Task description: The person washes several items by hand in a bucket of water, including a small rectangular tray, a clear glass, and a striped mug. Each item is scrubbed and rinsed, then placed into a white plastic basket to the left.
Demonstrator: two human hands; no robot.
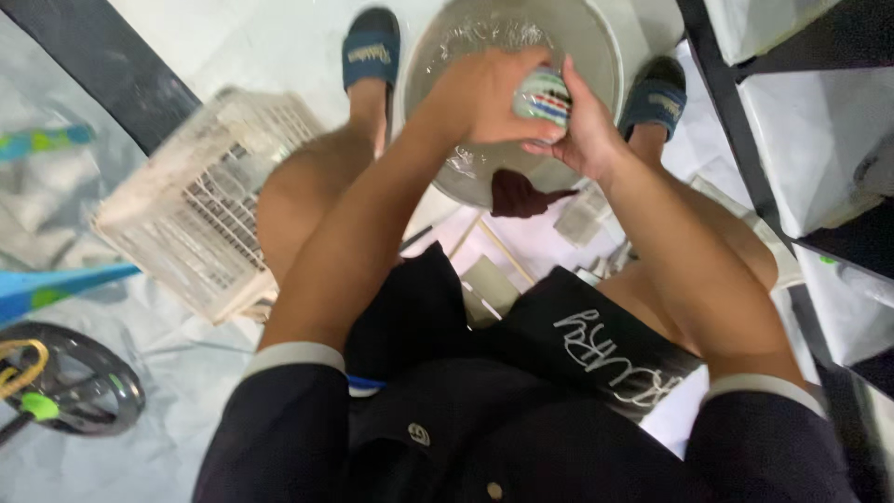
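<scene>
Water filled the round metal basin (596,56) on the pale floor, set between the person's feet in dark blue slippers (371,47). The person sat low over it, knees spread wide, dark sleeves with pale cuffs reaching forward. Off by the left knee lay a white plastic crate (200,200), tipped on its side and, as far as I could see, with nothing in it. A dark shelf frame (745,140) ran along the right.

Over the basin both hands had come together on one small thing. The left hand (480,93) was cupped over a striped bowl (543,96), white with green, red and blue bands, and the right hand (587,140) was closed around it from the near side, thumb up along its wall. The bowl was held just above the water, not resting in it. Below the right hand a dark reddish cloth (521,196) hung over the basin's near rim, partly in the water.

From where I stood it looked like the scrubbing step of washing up: the bowl gripped in the right hand and rubbed by the left. I would judge that the next move called for turning the bowl in the grip to reach its other side, then dipping it for a rinse, with a firm hold, since a wet glazed bowl would be slippery. Whether any soap was on it I could not tell.
</scene>
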